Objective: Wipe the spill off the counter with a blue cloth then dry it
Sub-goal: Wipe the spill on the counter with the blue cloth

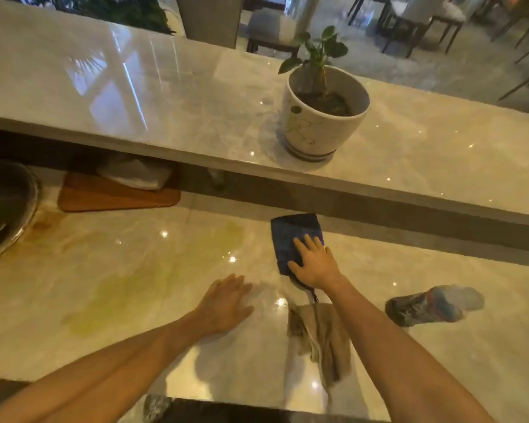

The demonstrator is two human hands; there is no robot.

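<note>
A yellow-green spill (153, 279) spreads over the left middle of the glossy marble counter (89, 346). A folded blue cloth (290, 236) lies flat to the right of the spill, near the counter's back edge. My right hand (313, 264) presses flat on the cloth's near part, fingers spread. My left hand (226, 303) rests palm down on the bare counter, between the spill and the cloth, holding nothing. A crumpled beige cloth (321, 334) lies just below my right wrist.
A raised marble ledge (165, 96) runs behind, carrying a white potted plant (321, 114). A metal sink (3, 209) is at the far left, a brown board (113, 196) with a grey rag behind the spill, and a blurred colourful bottle (431, 305) lying at right.
</note>
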